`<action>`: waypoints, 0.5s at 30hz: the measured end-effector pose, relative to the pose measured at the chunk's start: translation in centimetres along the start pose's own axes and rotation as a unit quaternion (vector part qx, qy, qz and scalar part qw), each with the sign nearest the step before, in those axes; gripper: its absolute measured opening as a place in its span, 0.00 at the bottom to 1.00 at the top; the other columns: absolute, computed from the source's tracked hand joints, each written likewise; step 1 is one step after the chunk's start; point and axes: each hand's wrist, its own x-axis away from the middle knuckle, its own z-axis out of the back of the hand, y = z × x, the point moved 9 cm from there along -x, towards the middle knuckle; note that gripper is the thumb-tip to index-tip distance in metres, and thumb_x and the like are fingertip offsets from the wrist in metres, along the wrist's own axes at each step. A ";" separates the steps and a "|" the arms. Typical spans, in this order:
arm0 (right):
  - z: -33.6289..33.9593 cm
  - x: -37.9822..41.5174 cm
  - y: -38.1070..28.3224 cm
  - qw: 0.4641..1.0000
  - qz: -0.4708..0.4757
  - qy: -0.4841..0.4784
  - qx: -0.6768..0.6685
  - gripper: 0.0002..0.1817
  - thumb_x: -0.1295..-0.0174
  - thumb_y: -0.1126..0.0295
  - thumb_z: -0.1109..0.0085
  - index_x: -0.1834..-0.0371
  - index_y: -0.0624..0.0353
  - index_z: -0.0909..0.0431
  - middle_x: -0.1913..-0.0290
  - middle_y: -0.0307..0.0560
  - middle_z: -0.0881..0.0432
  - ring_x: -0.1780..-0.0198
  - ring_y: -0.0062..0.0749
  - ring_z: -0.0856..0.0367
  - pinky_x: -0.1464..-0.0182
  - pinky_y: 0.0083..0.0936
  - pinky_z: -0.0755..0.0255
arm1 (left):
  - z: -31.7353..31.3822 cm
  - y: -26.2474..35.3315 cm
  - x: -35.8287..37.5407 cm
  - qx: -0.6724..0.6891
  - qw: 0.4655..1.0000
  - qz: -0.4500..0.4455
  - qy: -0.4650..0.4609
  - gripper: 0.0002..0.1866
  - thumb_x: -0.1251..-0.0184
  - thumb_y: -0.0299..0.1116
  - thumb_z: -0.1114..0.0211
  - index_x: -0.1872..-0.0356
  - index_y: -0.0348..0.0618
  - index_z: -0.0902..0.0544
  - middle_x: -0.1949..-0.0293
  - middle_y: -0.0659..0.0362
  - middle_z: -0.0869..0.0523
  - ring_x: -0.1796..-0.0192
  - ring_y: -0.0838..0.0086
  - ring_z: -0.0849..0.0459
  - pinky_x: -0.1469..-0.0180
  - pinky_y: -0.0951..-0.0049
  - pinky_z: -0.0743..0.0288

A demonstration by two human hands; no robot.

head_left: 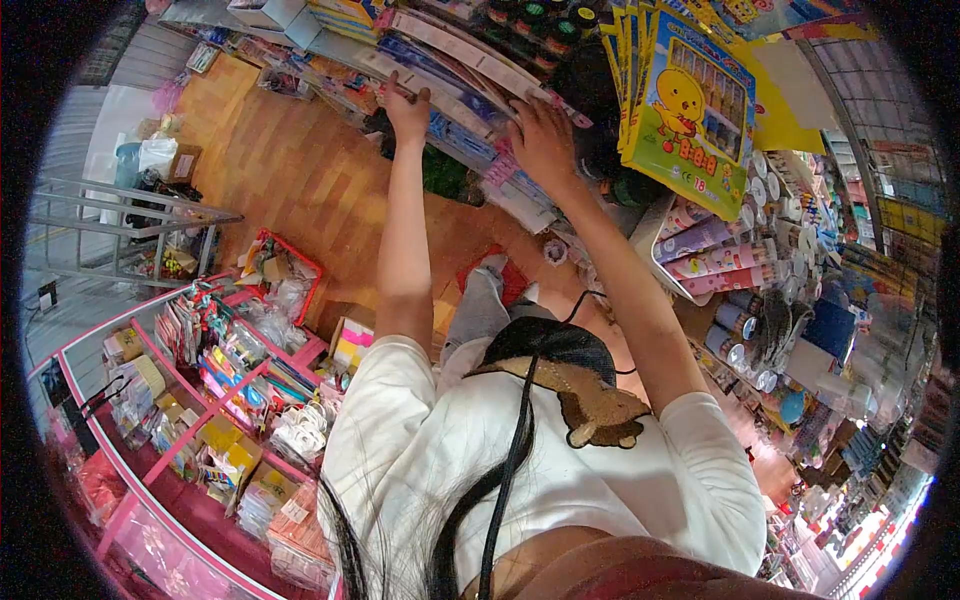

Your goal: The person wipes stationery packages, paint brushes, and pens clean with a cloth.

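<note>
My left hand (pixel 408 112) reaches to the near side of a row of flat, clear-wrapped packets (pixel 440 125) at the top. Its thumb and forefinger are apart, and nothing is plainly held. My right hand (pixel 543 142) rests with fingers spread on the right end of the packets, by a long pale packet (pixel 470 58). What lies beneath its fingertips is hard to make out. Just right of it hang yellow and blue packs (pixel 690 110) with a cartoon chick on the front.
A pink-framed divided display (pixel 150 470) full of small packaged goods stands at lower left. Patterned rolls (pixel 715 262) fill a white bin at right. A metal rack (pixel 120 215) stands on the left, beyond the wooden floor (pixel 300 180). A red basket (pixel 305 280) holds plastic bags.
</note>
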 end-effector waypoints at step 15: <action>7.7 5.4 -3.6 0.992 -0.005 -0.009 -0.130 0.18 0.42 0.71 0.49 0.47 0.57 0.30 0.47 0.56 0.29 0.44 0.51 0.33 0.41 0.41 0.41 | -2.2 0.9 -0.9 -0.288 0.951 -0.101 0.051 0.32 0.39 0.41 0.41 0.42 0.24 0.39 0.48 0.33 0.30 0.44 0.44 0.32 0.42 0.58 0.38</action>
